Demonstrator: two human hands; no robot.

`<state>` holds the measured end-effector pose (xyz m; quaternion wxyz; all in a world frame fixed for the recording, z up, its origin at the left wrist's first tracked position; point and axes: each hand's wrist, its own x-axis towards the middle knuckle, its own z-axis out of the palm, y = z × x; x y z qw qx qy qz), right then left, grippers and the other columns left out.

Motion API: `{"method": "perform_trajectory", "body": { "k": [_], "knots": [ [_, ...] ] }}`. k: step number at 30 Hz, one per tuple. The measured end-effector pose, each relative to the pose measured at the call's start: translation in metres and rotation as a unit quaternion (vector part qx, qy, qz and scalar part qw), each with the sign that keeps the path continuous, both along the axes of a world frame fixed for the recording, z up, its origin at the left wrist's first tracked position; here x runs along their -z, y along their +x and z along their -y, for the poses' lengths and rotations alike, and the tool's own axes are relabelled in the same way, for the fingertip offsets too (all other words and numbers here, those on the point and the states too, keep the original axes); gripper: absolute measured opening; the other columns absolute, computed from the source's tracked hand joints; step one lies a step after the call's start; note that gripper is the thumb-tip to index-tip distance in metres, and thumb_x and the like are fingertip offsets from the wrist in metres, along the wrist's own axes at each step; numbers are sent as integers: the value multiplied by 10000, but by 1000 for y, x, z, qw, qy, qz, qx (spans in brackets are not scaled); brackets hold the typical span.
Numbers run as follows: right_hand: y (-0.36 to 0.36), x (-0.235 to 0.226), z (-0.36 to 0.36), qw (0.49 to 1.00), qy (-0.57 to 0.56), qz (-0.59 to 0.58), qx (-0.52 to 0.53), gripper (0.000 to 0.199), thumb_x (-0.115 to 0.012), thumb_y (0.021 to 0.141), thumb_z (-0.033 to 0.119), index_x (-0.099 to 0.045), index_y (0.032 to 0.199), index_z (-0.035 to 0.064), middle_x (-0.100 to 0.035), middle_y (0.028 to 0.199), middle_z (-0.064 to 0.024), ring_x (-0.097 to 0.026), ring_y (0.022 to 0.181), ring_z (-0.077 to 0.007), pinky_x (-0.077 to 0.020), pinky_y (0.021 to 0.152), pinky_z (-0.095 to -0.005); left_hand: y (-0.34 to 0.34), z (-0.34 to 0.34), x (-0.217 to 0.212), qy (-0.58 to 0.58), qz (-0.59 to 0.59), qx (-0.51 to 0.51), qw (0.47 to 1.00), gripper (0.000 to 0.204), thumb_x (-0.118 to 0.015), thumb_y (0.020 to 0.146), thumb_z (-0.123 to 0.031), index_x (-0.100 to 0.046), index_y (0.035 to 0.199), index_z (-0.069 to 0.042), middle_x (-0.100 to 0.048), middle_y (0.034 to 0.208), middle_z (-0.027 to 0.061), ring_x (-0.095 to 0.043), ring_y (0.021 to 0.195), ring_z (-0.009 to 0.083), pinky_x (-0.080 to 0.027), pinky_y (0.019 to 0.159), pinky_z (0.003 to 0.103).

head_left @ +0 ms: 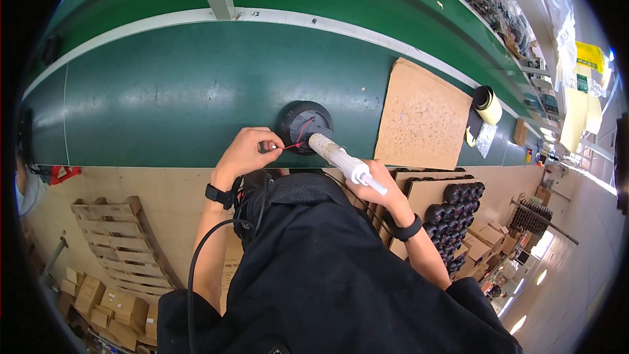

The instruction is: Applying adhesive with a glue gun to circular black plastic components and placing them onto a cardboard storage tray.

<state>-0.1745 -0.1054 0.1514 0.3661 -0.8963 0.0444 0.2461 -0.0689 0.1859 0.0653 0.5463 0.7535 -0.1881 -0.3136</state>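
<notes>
On the green workbench (216,105), close to its near edge, sits a round black speaker-like housing (288,118) with a grey inside. A thin red wire (291,147) comes out of it, and my left hand (252,151) pinches its loose end between thumb and fingers. My right hand (377,183) is wrapped around a white glue gun (331,152), with a translucent stick poking out of its back end. The gun's brownish front is tilted down over the housing's right side. Its tip is hidden against the housing.
Right of the housing lies a brown cardboard sheet (422,115), then a tape roll (486,105). A pale rail (295,18) runs along the bench's back. Below stand a wooden pallet (121,242), cartons (111,308) and stacked black round parts (452,216). Another person's arm (29,187) shows far left.
</notes>
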Motion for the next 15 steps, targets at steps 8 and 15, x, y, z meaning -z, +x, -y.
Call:
{"method": "perform_trajectory", "body": {
  "k": [8,15],
  "knots": [
    [-20,-11,38,998,56,-15,9,197,-683,819,143,-681,974,22,-706,883,-182,-690,806,-347,-533,739,-375,7,1,20,5,-31,-100,995,307,-696,919,-246,-681,1126,-21,-696,794,120,-650,697,230,-528,698,348],
    [-70,46,111,951,81,5,299,280,-668,833,135,-654,1078,1,-661,829,-111,-642,790,-217,-515,747,-355,-21,-13,82,227,79,-113,964,455,-712,827,-121,-596,1263,-61,-615,1057,152,-618,1017,329,-519,873,425]
  ]
}}
